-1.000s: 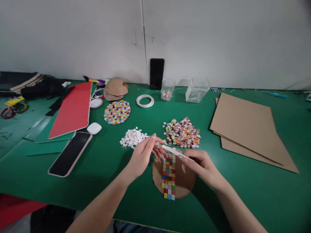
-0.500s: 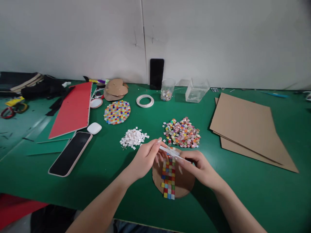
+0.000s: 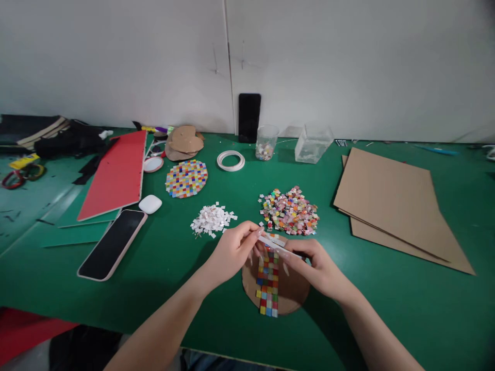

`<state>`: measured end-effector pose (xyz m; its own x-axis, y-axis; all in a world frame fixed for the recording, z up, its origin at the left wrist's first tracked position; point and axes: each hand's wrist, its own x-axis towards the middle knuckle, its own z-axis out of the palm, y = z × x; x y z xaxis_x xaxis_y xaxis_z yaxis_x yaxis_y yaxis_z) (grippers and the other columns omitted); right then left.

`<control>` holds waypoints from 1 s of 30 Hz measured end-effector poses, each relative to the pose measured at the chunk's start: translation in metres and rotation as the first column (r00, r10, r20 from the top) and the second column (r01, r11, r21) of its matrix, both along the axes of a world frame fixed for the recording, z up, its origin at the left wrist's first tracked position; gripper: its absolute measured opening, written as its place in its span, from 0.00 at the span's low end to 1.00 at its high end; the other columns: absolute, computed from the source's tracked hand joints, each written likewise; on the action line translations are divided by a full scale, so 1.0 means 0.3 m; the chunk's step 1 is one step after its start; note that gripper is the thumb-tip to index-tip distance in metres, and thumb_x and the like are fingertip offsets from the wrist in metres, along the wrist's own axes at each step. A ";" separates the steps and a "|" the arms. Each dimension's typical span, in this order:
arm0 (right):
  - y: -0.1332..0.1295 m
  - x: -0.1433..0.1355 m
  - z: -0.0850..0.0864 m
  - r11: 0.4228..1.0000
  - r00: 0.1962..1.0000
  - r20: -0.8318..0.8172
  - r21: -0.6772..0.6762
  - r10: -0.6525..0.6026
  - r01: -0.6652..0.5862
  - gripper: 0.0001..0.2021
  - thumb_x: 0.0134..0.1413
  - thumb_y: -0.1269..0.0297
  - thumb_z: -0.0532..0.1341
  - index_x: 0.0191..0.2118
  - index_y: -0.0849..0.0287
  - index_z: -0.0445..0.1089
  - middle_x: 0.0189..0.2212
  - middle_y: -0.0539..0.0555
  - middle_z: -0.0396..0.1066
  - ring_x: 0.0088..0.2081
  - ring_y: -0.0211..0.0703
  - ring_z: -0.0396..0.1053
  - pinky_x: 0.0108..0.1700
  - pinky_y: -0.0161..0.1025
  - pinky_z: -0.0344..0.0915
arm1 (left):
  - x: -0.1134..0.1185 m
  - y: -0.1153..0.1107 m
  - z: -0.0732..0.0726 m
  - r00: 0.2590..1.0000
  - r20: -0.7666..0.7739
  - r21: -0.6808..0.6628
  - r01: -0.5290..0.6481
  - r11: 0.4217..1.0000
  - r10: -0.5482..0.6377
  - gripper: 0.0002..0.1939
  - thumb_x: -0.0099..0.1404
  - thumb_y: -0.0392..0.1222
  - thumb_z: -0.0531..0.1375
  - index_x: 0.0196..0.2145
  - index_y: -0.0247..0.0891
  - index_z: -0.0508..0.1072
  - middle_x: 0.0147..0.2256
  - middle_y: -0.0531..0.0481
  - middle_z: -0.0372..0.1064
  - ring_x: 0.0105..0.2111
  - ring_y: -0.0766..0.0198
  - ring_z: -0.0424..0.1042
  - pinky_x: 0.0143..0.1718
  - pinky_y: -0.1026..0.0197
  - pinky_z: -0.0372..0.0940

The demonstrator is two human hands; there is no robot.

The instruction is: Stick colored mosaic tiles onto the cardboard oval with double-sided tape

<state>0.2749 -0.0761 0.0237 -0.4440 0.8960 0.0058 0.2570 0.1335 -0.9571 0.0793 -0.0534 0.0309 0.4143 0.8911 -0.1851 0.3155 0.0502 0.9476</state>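
My right hand (image 3: 315, 265) is closed around slim white tweezers (image 3: 274, 243), whose two prongs point left. The thumb and finger of my left hand (image 3: 237, 247) pinch at the tips of the prongs; any small piece between them is too small to make out. Both hands are above a round cardboard disc (image 3: 292, 288). Down its left-middle runs a band of coloured square tiles (image 3: 267, 283), its upper end partly hidden by my fingers. Just beyond lies a heap of loose coloured tiles (image 3: 292, 211). A pile of small white squares (image 3: 212, 219) is left of it.
A finished-looking tiled disc (image 3: 187, 179), a white tape roll (image 3: 231, 161), a clear cup (image 3: 266, 143) and a clear box (image 3: 313, 145) stand farther back. Cardboard sheets (image 3: 386, 190) lie right. A phone (image 3: 112, 245), white case (image 3: 150, 204) and red board (image 3: 116, 175) are left.
My left fingertips have shifted slightly right and down along the white tweezers, with the fingers curled in more. My right hand and the disc have hardly moved.
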 end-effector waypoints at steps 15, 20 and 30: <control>-0.006 -0.005 0.014 0.999 0.999 -0.043 0.045 0.033 -0.031 0.16 0.59 0.61 0.52 0.22 0.61 0.64 0.19 0.48 0.59 0.22 0.34 0.53 0.23 0.33 0.51 | -0.005 0.009 0.014 0.989 0.147 -0.091 0.024 0.996 -0.010 0.10 0.65 0.45 0.52 0.39 0.37 0.66 0.22 0.53 0.67 0.21 0.69 0.65 0.24 0.66 0.60; -0.027 -0.031 0.030 0.989 0.999 -0.035 0.145 -0.012 0.017 0.17 0.60 0.62 0.52 0.21 0.61 0.63 0.17 0.47 0.57 0.21 0.34 0.53 0.23 0.32 0.50 | -0.002 0.006 0.040 0.956 0.292 -0.112 0.002 0.994 0.031 0.18 0.64 0.43 0.53 0.51 0.39 0.61 0.16 0.60 0.54 0.16 0.73 0.53 0.19 0.68 0.52; -0.163 -0.069 0.118 0.775 0.999 0.024 0.632 -0.044 0.019 0.11 0.54 0.75 0.51 0.22 0.58 0.59 0.16 0.47 0.55 0.19 0.35 0.51 0.23 0.36 0.47 | -0.038 0.069 0.032 0.678 0.581 -0.213 -0.406 0.889 0.450 0.10 0.60 0.36 0.56 0.40 0.31 0.69 0.15 0.60 0.52 0.15 0.77 0.50 0.17 0.71 0.45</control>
